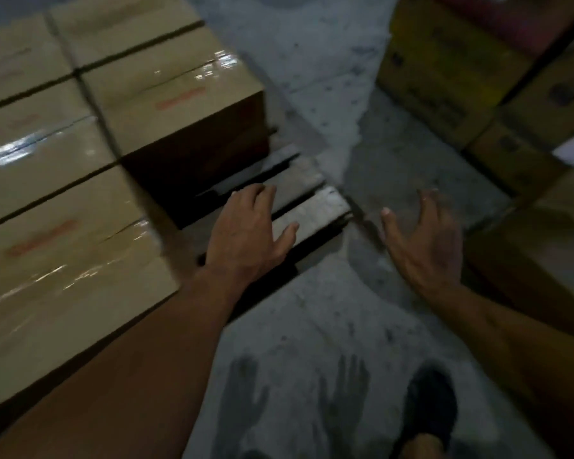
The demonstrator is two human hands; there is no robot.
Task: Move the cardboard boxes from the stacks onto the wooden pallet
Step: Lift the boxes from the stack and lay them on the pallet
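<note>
Cardboard boxes (63, 180) are already packed tight on the wooden pallet (312, 210), left side. Tape is glossy, so slip risk if gripped on taped faces. Stacks (444, 71) are set to the right, across the concrete floor (312, 326). View down gets blocked by a carried box, so the pallet corner can be tripped over. Bare slats are seen only at the near-right corner; box edge or fingers can be caught in the slat gaps. Left hand (249, 233) is empty, fingers spread, over the slats; contact can't be told. Right hand (428, 246) is empty, fingers apart, over the floor beside the corner. Shoe (431, 402) is near the pallet edge, toe exposed. Hidden: pallet extent under boxes; stack height cut off by frame; box print blurred, light dim.
</note>
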